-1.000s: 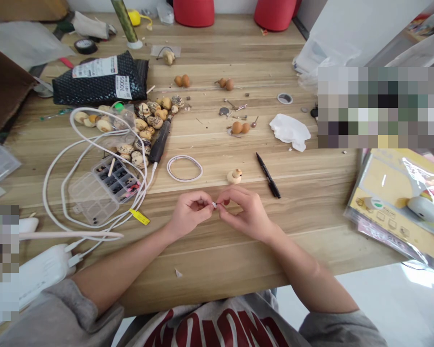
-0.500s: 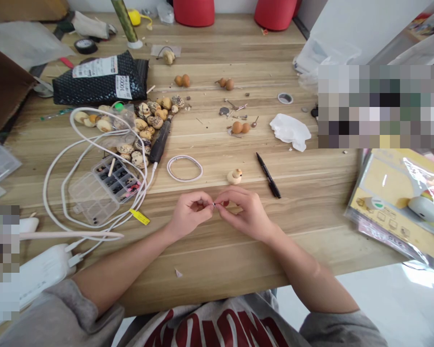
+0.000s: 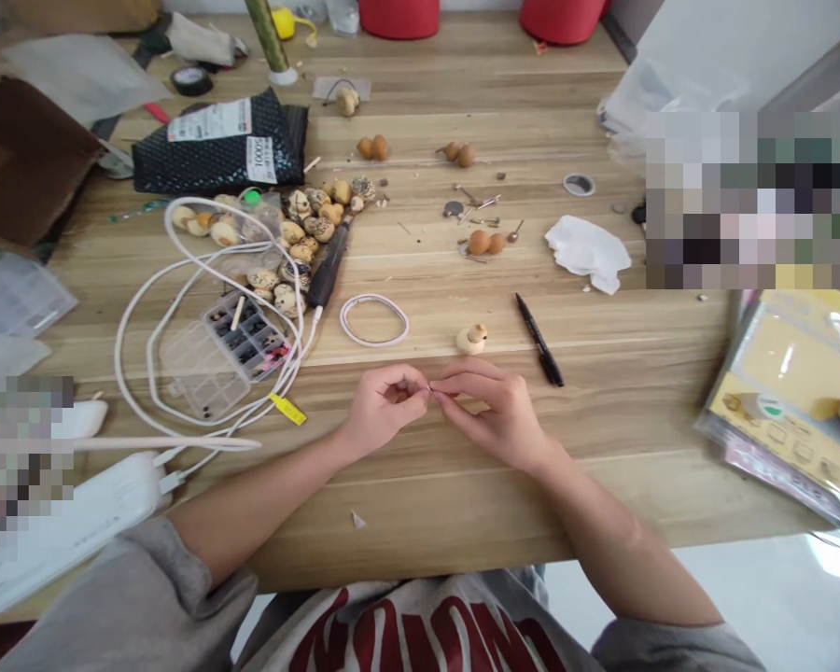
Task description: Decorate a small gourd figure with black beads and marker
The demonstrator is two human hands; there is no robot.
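Note:
My left hand (image 3: 389,408) and my right hand (image 3: 494,411) meet fingertip to fingertip over the near part of the table. Both are closed in a pinch on one tiny thing between them, too small to name. Just beyond my right hand sits a small pale gourd (image 3: 470,340) with a brownish top and a dark spot on it. A black marker pen (image 3: 539,339) lies to the right of that gourd. To the left, beyond my left hand, rests a roll of narrow white tape (image 3: 374,320).
A divided plastic box (image 3: 246,338) of small dark and pink parts lies left, under looped white cable (image 3: 155,271). Behind are painted gourds (image 3: 318,229), a dark pen-shaped tool (image 3: 329,266) and a black parcel (image 3: 217,149). Brown gourds (image 3: 486,243), metal bits and crumpled white paper (image 3: 588,252) lie beyond.
The whole view has shifted, so the table things sit farther right in the picture. Both hands keep their pinch, with the fingertips a little closer together.

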